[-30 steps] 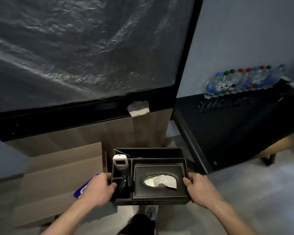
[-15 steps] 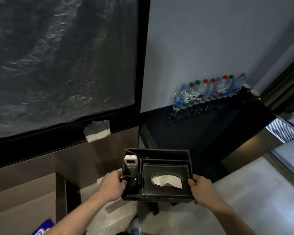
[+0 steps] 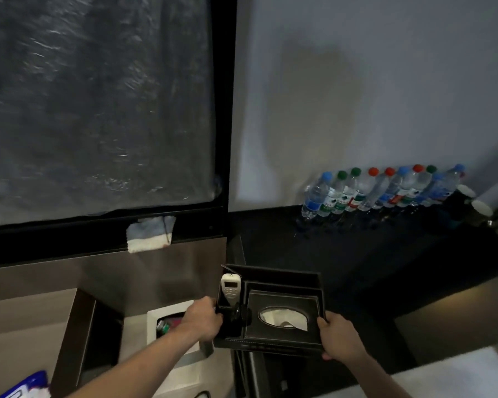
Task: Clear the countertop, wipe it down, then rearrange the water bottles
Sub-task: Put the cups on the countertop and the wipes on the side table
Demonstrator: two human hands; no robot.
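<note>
Against the wall at the far right, across the black desk [image 3: 342, 262], stands the row of water bottles [image 3: 385, 191], upright and touching side by side, caps blue, green and red, now nearer the middle of the view than a second ago and seen more squarely. Means a turn away from the wooden cabinet on the left and toward the desk, with the load carried along. Looks like a return trip: top bare and dark near the front, faint wet glints under the bottles, so wiping probably done or nearly so, rearranging of bottles not yet begun. Over the desk's near left corner hangs the dark leather organiser tray [image 3: 270, 311], level, not yet set down. Left hand [image 3: 202, 318] curled round its left edge, right hand [image 3: 341, 338] curled round its right front corner, both gripping firmly. Inside: a tissue box section on the right with a white tissue [image 3: 285, 318] poking from the oval opening; a narrow slot on the left holding a white remote [image 3: 231, 288] upright; a small dark object just below it, too dim to name; a long rear compartment, contents not visible. Lower left, on the floor, a white bin [image 3: 153, 320] with colourful scraps inside.
</note>
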